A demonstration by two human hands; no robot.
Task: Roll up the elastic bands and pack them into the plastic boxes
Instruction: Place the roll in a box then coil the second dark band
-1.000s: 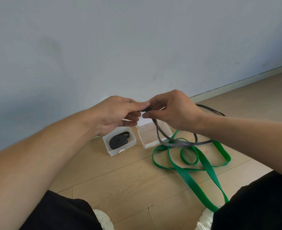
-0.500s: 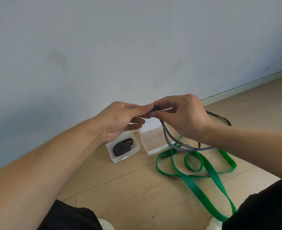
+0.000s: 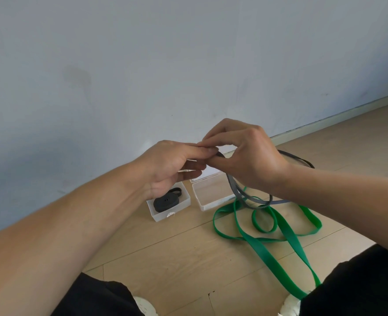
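My left hand (image 3: 172, 165) and my right hand (image 3: 245, 156) meet fingertip to fingertip above the floor, both pinching one end of a grey elastic band (image 3: 252, 199). The rest of that band hangs down and trails off to the right behind my right wrist. Below the hands stand two clear plastic boxes. The left box (image 3: 181, 209) holds a rolled black band (image 3: 165, 202). The right box (image 3: 205, 205) has nothing in it, and its lid stands up behind it. A long green elastic band (image 3: 286, 240) lies loose in loops on the floor to the right.
A grey wall with a pale skirting board (image 3: 325, 124) runs right behind the boxes. The wooden floor (image 3: 177, 254) stretches toward me. My knees in black trousers (image 3: 359, 283) and two white shoe tips frame the bottom edge.
Both hands stay joined on the grey band's end; the fingers have shifted a little on it. The camera view has tilted slightly, moving everything lower right in frame.
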